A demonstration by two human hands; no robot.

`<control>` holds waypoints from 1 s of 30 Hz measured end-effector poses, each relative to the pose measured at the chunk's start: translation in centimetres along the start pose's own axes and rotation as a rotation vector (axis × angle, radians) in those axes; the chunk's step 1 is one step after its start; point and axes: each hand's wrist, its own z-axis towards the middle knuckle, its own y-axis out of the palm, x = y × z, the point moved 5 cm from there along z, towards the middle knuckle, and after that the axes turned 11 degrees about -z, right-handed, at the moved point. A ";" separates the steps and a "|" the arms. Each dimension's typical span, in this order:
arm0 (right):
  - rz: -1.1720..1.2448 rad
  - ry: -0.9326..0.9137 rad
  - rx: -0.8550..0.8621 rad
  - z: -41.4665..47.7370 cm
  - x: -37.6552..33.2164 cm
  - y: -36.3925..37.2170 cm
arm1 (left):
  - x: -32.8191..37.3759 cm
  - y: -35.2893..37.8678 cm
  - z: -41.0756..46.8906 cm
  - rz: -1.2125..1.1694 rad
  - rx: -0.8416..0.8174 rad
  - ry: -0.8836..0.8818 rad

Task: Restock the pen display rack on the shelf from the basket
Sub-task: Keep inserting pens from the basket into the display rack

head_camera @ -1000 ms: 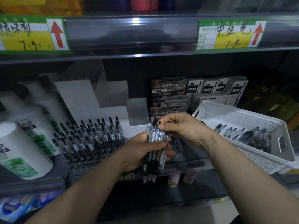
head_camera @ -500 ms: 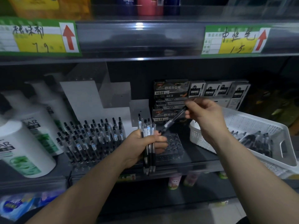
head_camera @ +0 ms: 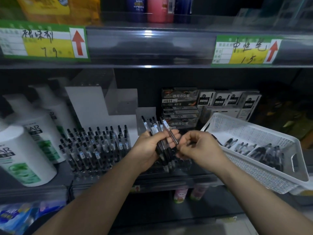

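My left hand (head_camera: 149, 147) grips a bundle of black-and-clear pens (head_camera: 153, 126), held upright in front of the shelf. My right hand (head_camera: 203, 148) is close beside it, fingers curled, pinching a single pen (head_camera: 171, 134) at the bundle's right edge. The clear pen display rack (head_camera: 183, 162) stands on the shelf below my hands. Its left part is packed with several upright pens (head_camera: 94, 146), and bare holes show under my hands. At the right a white perforated basket (head_camera: 254, 131) sits tilted on the shelf edge, with several loose pens (head_camera: 259, 150) in it.
Large white bottles (head_camera: 25, 150) stand left of the rack. Stacked pen boxes (head_camera: 179, 106) and small white boxes (head_camera: 228, 99) fill the back of the shelf. White dividers (head_camera: 88, 106) rise behind the rack. The upper shelf's edge (head_camera: 149, 48) with price tags overhangs.
Half a second ago my right hand held one pen raised to the upper right. It has come back down to the bundle. My left hand keeps its grip on the bundle.
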 end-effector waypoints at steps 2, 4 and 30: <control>-0.130 -0.042 -0.084 -0.1 0.0 0.2 | -0.1 0.1 0.0 0.000 -0.001 0.004; -0.197 -0.045 -0.157 0.1 0.2 0.0 | -0.1 0.1 0.1 0.052 -0.006 0.012; 0.410 0.114 -0.196 2.0 0.2 0.4 | -1.1 0.3 -0.9 0.274 -0.266 -0.091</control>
